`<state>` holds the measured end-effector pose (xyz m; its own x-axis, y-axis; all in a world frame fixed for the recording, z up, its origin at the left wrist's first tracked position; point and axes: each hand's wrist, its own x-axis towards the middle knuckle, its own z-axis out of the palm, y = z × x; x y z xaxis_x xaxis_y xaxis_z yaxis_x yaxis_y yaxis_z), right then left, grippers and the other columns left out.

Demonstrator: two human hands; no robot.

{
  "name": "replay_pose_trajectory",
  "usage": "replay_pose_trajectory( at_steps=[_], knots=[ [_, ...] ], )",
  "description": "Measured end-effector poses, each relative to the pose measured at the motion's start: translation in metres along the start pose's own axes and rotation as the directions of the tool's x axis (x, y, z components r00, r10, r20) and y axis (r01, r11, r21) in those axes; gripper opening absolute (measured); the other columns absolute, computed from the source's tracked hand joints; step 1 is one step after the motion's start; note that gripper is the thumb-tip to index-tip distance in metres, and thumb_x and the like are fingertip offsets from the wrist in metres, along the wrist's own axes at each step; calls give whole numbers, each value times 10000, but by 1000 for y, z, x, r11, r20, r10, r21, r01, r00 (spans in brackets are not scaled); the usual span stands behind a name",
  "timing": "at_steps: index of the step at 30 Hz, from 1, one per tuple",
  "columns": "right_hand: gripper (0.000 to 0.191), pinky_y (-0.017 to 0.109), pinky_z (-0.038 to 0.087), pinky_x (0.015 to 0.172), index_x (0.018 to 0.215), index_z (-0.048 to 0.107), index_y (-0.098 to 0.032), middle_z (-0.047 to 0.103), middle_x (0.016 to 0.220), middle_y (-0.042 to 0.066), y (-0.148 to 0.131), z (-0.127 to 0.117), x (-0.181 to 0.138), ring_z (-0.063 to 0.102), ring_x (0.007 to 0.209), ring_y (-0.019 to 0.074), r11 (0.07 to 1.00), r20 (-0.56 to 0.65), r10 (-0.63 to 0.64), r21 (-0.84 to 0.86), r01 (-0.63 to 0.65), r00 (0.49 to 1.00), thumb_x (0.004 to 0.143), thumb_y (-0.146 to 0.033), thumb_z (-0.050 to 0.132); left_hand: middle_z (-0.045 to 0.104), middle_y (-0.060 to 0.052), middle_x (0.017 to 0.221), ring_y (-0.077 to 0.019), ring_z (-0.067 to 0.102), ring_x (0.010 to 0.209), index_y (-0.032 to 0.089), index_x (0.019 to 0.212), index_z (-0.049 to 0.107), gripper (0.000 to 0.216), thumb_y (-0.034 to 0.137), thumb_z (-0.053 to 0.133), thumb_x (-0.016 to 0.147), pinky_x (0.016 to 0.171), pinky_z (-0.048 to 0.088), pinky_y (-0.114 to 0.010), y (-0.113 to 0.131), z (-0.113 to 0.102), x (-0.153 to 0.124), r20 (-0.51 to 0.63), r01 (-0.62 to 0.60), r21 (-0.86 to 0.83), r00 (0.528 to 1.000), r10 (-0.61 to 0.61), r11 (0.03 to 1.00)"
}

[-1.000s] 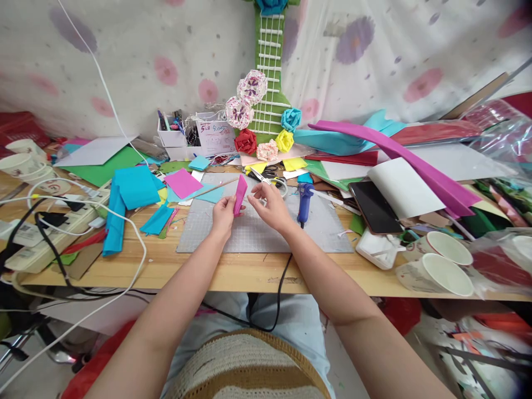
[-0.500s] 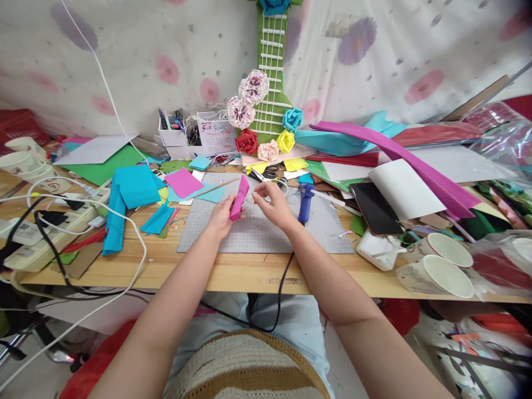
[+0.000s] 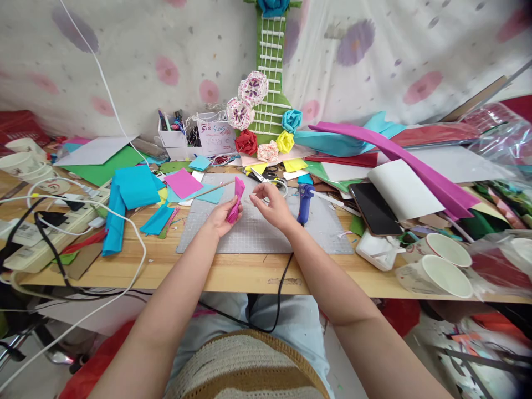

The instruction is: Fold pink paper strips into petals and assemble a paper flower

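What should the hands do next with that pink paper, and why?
Probably bring the right hand across to pinch the top of the pink paper. The left hand grips only its lower end above the grey mat, so the upper end fans loose, and the right hand is close by, holding nothing.

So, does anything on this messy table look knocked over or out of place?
Two paper cups lie tipped on their sides by the table edge, front right; nothing looks spilled. The rest is just scattered coloured paper.
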<state>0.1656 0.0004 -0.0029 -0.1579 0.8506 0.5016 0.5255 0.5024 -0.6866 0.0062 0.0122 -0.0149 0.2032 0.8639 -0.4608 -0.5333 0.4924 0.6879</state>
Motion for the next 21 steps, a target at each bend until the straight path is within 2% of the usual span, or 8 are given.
replay_pose_trajectory(
  at_steps=[3,5,11,17,21],
  knots=[
    [180,284,399,716,843,517,-206,572,754,11,0,-1,1,510,762,152,999,-28,39,-12,-40,999,788,-373,553,555,31,576,-33,545,470,145,719,579,142,196,529,842,383,413,-114,3,-1,0,-6,51,-80,999,-52,995],
    [175,280,398,707,855,536,-201,564,738,8,2,-2,1,506,753,151,999,-23,45,-2,-45,999,789,-362,550,555,29,584,-31,546,475,141,717,575,165,201,508,855,379,410,-110,4,0,-1,29,87,-119,996,-84,989],
    [201,282,399,738,924,649,-214,547,660,2,2,-3,1,491,785,159,999,61,45,-22,-43,997,835,-296,488,548,14,601,-16,517,473,134,715,583,218,228,471,877,387,403,-81,3,1,-4,154,204,-189,972,-176,961],
    [221,259,403,686,946,686,-228,611,741,23,-3,-2,-1,491,807,159,1000,85,-17,-4,18,996,838,-298,507,562,-1,631,-16,507,481,136,777,610,248,262,432,897,385,410,-76,0,-5,-1,236,254,-256,952,-195,933],
    [207,279,388,735,929,693,-237,671,828,13,-1,-1,-1,484,790,155,994,102,-107,-19,110,989,845,-296,512,566,0,635,-18,522,487,132,776,590,247,294,443,892,385,415,-70,-1,-7,1,293,303,-290,931,-217,908]
  ],
)
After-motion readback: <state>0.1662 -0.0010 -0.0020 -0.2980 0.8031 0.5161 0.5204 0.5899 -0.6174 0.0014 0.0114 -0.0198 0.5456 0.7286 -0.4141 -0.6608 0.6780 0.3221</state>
